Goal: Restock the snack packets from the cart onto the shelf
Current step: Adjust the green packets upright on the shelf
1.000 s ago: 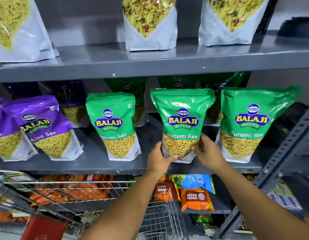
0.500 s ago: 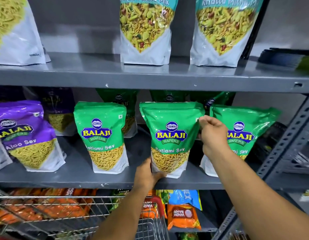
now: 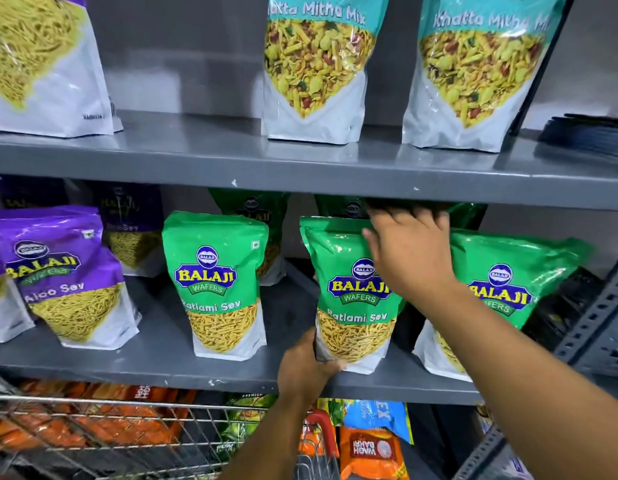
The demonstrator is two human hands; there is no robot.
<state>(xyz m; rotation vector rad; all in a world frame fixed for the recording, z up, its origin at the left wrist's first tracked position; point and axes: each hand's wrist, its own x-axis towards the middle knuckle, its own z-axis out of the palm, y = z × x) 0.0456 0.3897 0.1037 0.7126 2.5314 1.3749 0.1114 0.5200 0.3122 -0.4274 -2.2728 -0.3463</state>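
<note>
Green pkt [image 3: 352,306] upright btwn L hand [image 3: 305,368] & R hand [image 3: 409,258].

Soft overhead light, glare on packets [image 3: 214,285], wide-angle edge bending.

green ratlami sev packet [image 3: 352,299], balaji wafers logo, sealed, yellow sev showing through lower window. stands upright at front edge of grey middle shelf [image 3: 162,365], between two matching green packets [image 3: 217,285] [image 3: 501,292]. wire cart [image 3: 127,434] below, orange packets [image 3: 75,420] inside.
</note>
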